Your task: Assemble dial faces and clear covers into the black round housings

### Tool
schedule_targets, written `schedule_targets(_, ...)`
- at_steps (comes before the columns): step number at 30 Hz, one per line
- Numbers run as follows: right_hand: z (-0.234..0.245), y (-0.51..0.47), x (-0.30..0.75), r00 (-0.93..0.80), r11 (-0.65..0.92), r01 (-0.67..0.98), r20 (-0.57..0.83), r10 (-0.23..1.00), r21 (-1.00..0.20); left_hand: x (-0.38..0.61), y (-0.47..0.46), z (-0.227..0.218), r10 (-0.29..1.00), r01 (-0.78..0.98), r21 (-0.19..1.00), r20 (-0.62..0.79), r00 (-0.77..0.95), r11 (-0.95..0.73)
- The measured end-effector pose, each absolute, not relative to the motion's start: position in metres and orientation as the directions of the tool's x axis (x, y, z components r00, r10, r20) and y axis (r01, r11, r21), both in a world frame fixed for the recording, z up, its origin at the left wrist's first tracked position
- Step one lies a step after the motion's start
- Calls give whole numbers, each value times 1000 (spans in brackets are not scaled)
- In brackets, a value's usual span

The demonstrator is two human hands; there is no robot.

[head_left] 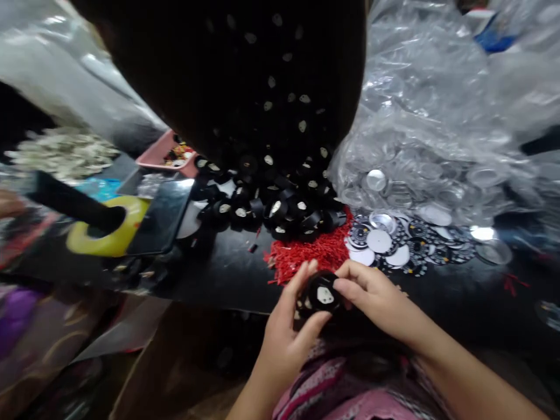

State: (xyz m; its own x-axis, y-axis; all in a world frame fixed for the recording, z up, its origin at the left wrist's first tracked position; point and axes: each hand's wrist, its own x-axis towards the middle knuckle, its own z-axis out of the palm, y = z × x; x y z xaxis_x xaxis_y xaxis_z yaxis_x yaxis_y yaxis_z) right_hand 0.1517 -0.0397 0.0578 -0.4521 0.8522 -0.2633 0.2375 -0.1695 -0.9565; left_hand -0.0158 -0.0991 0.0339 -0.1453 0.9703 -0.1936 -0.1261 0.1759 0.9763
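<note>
Between my two hands, close to the table's front edge, is a round black case with a small white plate showing on its face. My left hand grips it from the left, with thumb below and fingers above. The fingertips and thumb of my right hand close on its right side; whether they pinch something small is hidden. Just beyond my hands lies a heap of thin red pieces. Printed black-and-white dials and white discs are spread to the right of it.
Many similar black cases pile up behind, below a large dark container. Clear plastic bags with transparent round covers stand at right. Leftward are a phone, a yellow tape roll and a pink tray.
</note>
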Motion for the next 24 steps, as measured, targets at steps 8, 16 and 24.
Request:
schedule_targets(8,56,-18,201,-259,206,743,10,966,-636,10,-93,34,797,-751,483,-596,96,451)
schedule_targets(16,34,-6,230,-300,376,865,258,919,-333,13,-92,36,798,-764,471,-596,93,441)
schedule_targets(24,37,-6,229,-130,363,792,445,886,-491,13,-92,36,795,-755,447,-586,158,480)
